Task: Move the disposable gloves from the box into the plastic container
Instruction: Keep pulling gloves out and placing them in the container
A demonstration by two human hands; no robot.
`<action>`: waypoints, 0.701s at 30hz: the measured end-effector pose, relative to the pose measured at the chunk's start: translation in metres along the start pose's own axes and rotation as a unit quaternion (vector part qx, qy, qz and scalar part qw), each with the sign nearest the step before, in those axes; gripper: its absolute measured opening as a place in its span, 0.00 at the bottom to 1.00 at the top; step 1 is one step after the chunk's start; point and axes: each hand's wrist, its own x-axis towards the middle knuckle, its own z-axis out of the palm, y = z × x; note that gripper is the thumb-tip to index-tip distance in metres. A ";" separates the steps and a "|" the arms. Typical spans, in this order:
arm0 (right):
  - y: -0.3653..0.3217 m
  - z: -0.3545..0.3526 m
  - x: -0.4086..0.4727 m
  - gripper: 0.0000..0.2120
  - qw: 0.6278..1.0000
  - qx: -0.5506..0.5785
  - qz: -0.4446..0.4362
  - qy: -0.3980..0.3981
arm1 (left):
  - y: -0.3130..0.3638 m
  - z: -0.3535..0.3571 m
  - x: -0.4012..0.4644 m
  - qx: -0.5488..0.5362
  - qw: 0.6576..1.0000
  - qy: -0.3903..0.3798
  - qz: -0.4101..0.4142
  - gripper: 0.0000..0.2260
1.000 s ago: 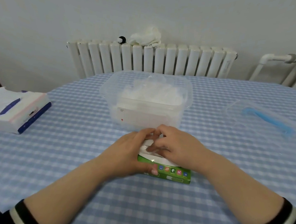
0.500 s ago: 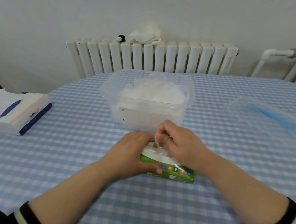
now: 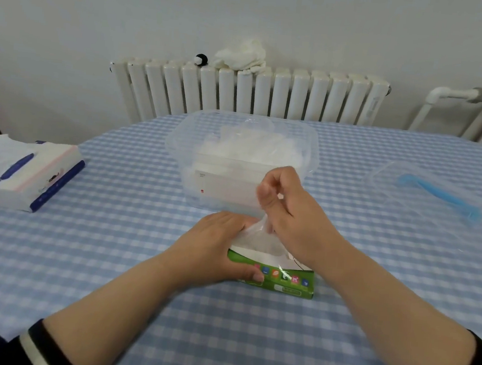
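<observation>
A green glove box (image 3: pixel 283 279) lies on the checked tablecloth in front of me. My left hand (image 3: pixel 216 247) grips its left end, thumb along the front face. My right hand (image 3: pixel 287 213) pinches a thin clear disposable glove (image 3: pixel 255 239) and holds it raised above the box opening, the glove stretched between hand and box. Just behind stands the clear plastic container (image 3: pixel 179 135), which holds a heap of crumpled clear gloves (image 3: pixel 252 148).
The container's clear lid with a blue handle (image 3: pixel 438 198) lies at the right. A tissue pack (image 3: pixel 25 173) sits at the left table edge. A white radiator (image 3: pixel 242 94) with a cloth on it stands behind the table.
My right hand has lifted from the box opening up and toward the container, drawing a glove out. My left hand has stayed on the box.
</observation>
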 end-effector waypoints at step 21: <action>-0.020 -0.033 -0.002 0.12 0.913 0.367 -0.056 0.171 | -0.002 -0.006 0.001 0.003 1.000 -0.004 -0.010 0.30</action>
